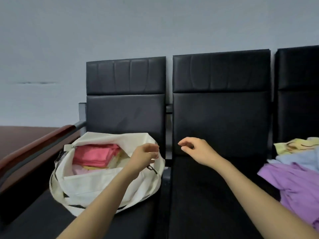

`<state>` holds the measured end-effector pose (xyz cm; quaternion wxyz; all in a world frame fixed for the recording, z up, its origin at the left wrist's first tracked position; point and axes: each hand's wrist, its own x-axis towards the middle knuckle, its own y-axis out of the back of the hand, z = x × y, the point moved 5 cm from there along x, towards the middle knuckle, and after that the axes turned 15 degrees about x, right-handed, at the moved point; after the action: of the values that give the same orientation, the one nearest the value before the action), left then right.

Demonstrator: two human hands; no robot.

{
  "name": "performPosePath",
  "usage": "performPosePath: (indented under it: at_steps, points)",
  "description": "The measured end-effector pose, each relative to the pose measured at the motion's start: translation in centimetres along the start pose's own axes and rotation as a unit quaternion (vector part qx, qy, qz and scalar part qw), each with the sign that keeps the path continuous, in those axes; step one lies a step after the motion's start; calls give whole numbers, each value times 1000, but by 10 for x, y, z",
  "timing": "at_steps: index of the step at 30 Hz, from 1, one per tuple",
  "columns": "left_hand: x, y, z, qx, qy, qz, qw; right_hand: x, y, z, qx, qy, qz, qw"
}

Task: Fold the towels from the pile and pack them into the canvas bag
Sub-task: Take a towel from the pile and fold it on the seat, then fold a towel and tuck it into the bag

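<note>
Evidently between towels, the left hand (145, 156) hovers empty, loosely curled, over the canvas bag (103, 184) lying open for packing, while the equally slack, empty right hand (194, 150) faces the pile (296, 183).

Open canvas bag (103, 185) holds seemingly folded towels (96, 156).

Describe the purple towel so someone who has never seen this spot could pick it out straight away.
Find the row of black padded seats against the grey wall. On the rightmost seat lies a loose pile of towels; the purple towel is its front layer, nearest the viewer. The blue towel and yellow towel behind it are paler.
</note>
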<state>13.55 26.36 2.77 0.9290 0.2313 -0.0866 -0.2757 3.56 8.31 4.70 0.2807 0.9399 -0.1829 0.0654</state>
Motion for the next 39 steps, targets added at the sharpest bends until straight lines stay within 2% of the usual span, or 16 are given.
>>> performPosePath:
  at_steps: [6,12,18,21,23,26,28,30,33,36,39]
  points:
    - [-25,-132,70,-24,-55,-111,992,-110,119,45,-21,-48,108,993]
    - [-60,-256,115,-47,-95,-204,973,-205,201,103,-24,-106,239,965]
    - [-77,-372,112,-35,-84,-266,960,-251,248,172,-60,-187,292,936]
    - [-75,-409,109,7,-76,-275,958,-260,264,192,-83,-220,306,923]
    - [-73,-432,109,46,-75,-287,954,-261,270,205,-98,-248,290,919]
    - [-73,-458,109,100,-96,-304,942,-258,270,220,-134,-275,219,926]
    - [-74,-474,104,227,-167,-314,907,-254,263,228,-151,-289,163,931]
    - [-74,-483,95,307,-214,-281,884,-251,256,234,-164,-294,123,933]
    - [-71,-478,86,319,-245,-218,889,-247,246,236,-190,-273,77,940]
    - [-68,-459,79,372,-282,-203,861,-246,233,233,-190,-280,29,940]
    - [-60,-426,63,386,-246,-209,864,-243,209,236,-189,-298,-23,935]
